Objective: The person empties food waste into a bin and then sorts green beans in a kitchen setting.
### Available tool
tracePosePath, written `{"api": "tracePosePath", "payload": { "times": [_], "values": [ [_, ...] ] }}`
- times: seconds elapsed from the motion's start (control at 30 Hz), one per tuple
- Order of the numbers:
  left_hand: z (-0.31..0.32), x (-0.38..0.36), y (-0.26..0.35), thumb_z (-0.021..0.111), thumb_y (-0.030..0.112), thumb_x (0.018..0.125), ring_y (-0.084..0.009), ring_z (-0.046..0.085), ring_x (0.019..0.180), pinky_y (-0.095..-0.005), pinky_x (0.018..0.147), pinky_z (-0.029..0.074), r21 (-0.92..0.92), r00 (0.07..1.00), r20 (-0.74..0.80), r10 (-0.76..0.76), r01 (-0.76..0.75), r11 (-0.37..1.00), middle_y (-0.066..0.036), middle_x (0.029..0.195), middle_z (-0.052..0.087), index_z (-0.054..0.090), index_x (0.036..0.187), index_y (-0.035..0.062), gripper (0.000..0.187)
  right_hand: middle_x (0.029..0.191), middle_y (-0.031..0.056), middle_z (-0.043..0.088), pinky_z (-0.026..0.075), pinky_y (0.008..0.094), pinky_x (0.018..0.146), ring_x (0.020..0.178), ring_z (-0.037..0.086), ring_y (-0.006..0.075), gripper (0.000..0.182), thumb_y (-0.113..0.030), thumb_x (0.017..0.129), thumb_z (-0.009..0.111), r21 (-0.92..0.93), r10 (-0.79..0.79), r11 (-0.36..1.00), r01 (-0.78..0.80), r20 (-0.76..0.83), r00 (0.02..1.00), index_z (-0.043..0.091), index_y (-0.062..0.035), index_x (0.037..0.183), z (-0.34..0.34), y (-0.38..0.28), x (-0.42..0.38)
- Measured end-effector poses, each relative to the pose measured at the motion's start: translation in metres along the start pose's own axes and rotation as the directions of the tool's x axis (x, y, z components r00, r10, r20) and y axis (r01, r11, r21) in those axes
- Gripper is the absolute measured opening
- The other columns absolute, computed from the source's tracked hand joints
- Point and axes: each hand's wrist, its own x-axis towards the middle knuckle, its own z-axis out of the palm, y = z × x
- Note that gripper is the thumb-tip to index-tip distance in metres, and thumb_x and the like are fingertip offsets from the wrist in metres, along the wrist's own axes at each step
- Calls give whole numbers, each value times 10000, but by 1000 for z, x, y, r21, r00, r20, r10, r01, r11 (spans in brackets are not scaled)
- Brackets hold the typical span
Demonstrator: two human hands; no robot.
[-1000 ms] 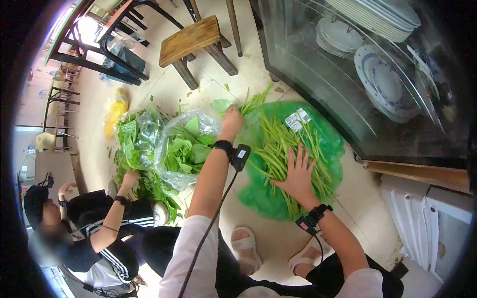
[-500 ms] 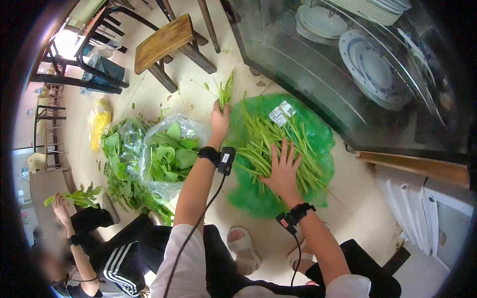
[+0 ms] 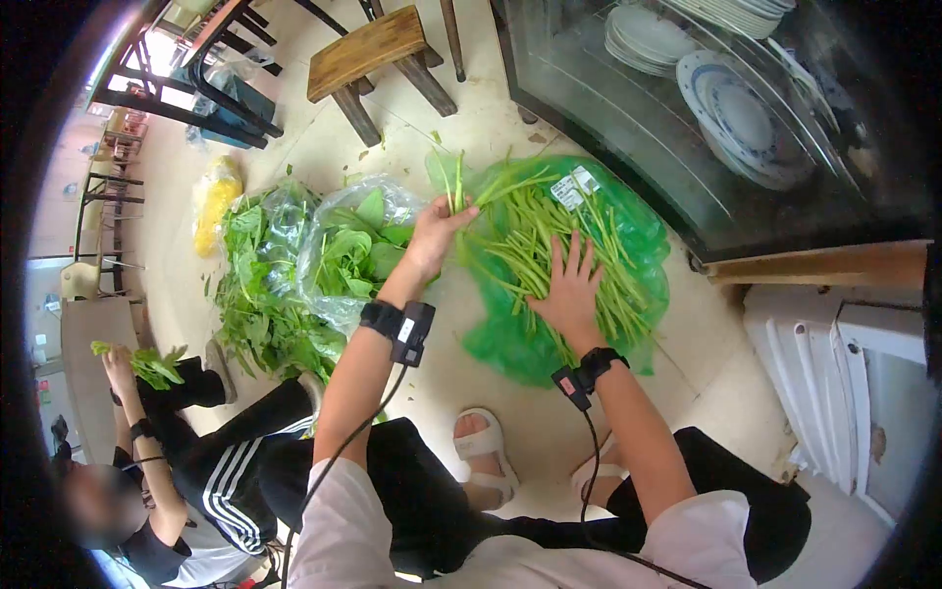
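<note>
Stems (image 3: 525,236) atop green bag (image 3: 500,351); clear bag (image 3: 339,312) holds leaves (image 3: 348,247)

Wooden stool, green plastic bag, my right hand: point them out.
Wooden stool (image 3: 368,54), head view: seat top.
Green plastic bag (image 3: 502,346), head view: bare lower left part.
Your right hand (image 3: 569,300), head view: back of hand.

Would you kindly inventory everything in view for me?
stems: many, green, mostly on green bag
green bag: one, green, on floor
label: one, white, on green bag
leaves: many, green, left of green bag
clear plastic: count unclear, colourless, around leaves
yellow bag: one, yellow, beyond leaves
stool: one, brown, top centre
bin: one, blue, upper left
furniture: several, dark, upper left
cabinet: one, dark, upper right
plates: several, white, inside cabinet
co-worker: one, dark clothing, lower left
sandals: two, white, own feet
wrist devices: two, black, own wrists
left hand: one, bare, holding stems
right hand: one, bare, on stems
</note>
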Motion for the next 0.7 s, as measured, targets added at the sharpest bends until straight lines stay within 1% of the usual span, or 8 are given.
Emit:
{"api": "tracePosePath", "payload": {
  "times": [0.13, 0.17, 0.27, 0.37, 0.47, 0.57, 0.67, 0.7],
  "values": [
    [27, -29, 8, 565, 170, 838, -110, 510, 795, -251, 690, 408, 78, 975, -63, -214, 219, 973, -23, 954, 559, 518, 1062, 28, 269, 1408, 188, 101, 208, 596, 955, 1277, 127, 408, 1015, -432, 587, 709, -24, 1, 1000, -1, 0, 1000, 155, -82, 1363, -1, -2, -2],
    [31, -30, 0, 558, 185, 842, -122, 520, 829, -258, 687, 418, -51, 979, 1, -203, 202, 978, -52, 964, 559, 491, 1099, 16, 314, 1406, 188, 105, 207, 596, 955, 1275, 131, 408, 1014, -432, 589, 709, -20, 0, 1000, 0, -6, 1000, 155, -82, 1363, -1, -1, -3],
    [46, -37, -20, 587, 184, 817, -145, 530, 853, -257, 698, 430, -192, 966, 38, -257, 260, 946, -78, 950, 567, 425, 1164, 9, 421, 1402, 188, 115, 205, 596, 956, 1270, 143, 407, 1011, -428, 592, 709, -13, 2, 1000, -3, -20, 1000, 154, -85, 1364, 1, -1, -5],
    [59, -42, -29, 651, 174, 758, -190, 531, 886, -276, 743, 446, 64, 973, 31, -228, 225, 972, -119, 1031, 528, 363, 1201, 1, 555, 1397, 188, 127, 209, 597, 952, 1262, 158, 408, 1008, -420, 592, 711, -12, 2, 1000, -3, -31, 1000, 154, -91, 1365, 4, 0, -7],
    [72, -47, -41, 678, 128, 716, -243, 522, 920, -330, 810, 441, 315, 999, -44, 29, -14, 949, -161, 1125, 455, 323, 1223, 0, 632, 1392, 189, 146, 217, 598, 943, 1255, 176, 408, 999, -414, 594, 710, -4, -5, 1000, 5, -46, 999, 160, -97, 1365, 4, 1, -9],
    [89, -57, -44, 698, 104, 674, -304, 496, 975, -366, 862, 418, 722, 958, -45, 282, -164, 672, -189, 1180, 389, 399, 1172, 0, 590, 1386, 191, 168, 221, 598, 937, 1252, 190, 405, 987, -412, 593, 708, -15, -11, 1000, 10, -58, 998, 175, -100, 1363, 5, 3, -8],
    [89, -59, -45, 674, 71, 668, -357, 465, 1018, -363, 878, 406, 771, 949, 238, 207, -314, 554, -210, 1136, 432, 500, 1057, -3, 433, 1389, 189, 166, 229, 597, 933, 1254, 194, 399, 988, -424, 587, 710, -9, -12, 1000, 12, -93, 996, 186, -105, 1361, 8, 4, -8],
    [90, -60, -46, 653, 56, 669, -366, 459, 1013, -370, 869, 405, 754, 926, 265, 268, -372, 542, -209, 1085, 454, 524, 1017, -9, 376, 1395, 185, 153, 236, 597, 932, 1256, 192, 396, 996, -434, 581, 716, -7, -12, 1000, 11, -107, 994, 188, -110, 1361, 10, 4, -8]
  ]
}}
